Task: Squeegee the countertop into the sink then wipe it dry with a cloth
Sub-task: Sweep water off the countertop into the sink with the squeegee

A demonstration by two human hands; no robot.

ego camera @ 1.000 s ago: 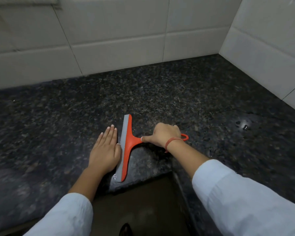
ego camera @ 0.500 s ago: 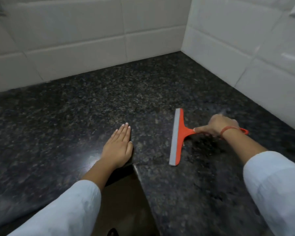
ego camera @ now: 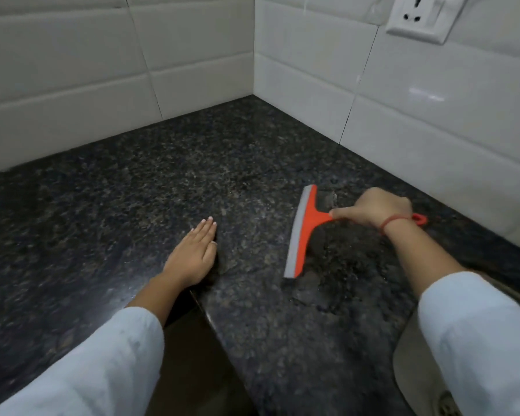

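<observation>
Our left hand [ego camera: 192,256] lies flat, fingers straight, on the countertop [ego camera: 117,190], left of the squeegee [ego camera: 302,232]. The squeegee's blade edge meets the wet stone. Our right hand [ego camera: 379,208] grips its handle, and the sink [ego camera: 409,370] lies nearer us, to its right.

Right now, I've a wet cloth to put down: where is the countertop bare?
The countertop is bare in the back corner where the tiled walls meet, and across the wide stretch left of the left hand. It is crowded on the right: the right hand grips the squeegee there, with the sink nearer the person.
</observation>
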